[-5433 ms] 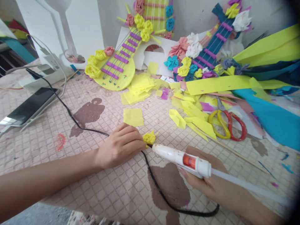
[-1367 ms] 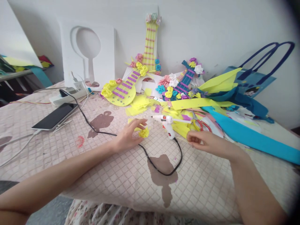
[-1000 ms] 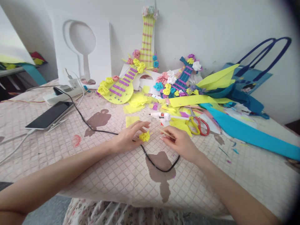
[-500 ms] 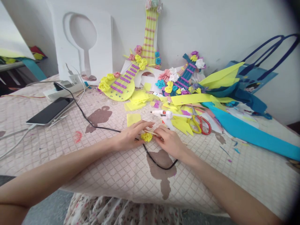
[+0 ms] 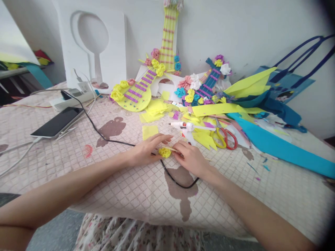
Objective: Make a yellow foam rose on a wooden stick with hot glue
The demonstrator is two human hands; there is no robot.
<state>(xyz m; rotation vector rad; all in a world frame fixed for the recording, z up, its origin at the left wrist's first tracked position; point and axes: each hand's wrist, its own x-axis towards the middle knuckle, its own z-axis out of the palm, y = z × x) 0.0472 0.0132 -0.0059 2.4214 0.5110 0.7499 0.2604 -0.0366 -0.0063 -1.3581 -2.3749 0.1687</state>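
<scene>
A crumpled yellow paper flower (image 5: pixel 164 152) lies between my two hands near the middle of the table. My right hand (image 5: pixel 190 157) has its fingers closed on a thin wooden stick (image 5: pixel 170 149), which reaches left over the flower. Beside the flower on its left is my left hand (image 5: pixel 148 150), fingers apart, with the thumb close to the flower's edge. A black cord (image 5: pixel 180 184) runs under my left hand and loops below the flower. Just behind the hands lie a yellow paper square (image 5: pixel 150 132) and a white glue gun (image 5: pixel 180 125).
Scissors (image 5: pixel 225 138) and yellow scraps lie behind my right hand. Decorated paper guitars (image 5: pixel 137 92) lean at the back. A phone (image 5: pixel 57 122) and power strip (image 5: pixel 70 101) are at left, a long blue strip (image 5: pixel 282 148) and a bag (image 5: pixel 290 87) at right.
The view has shifted slightly. The hands, flower and stick keep almost the same places relative to one another.
</scene>
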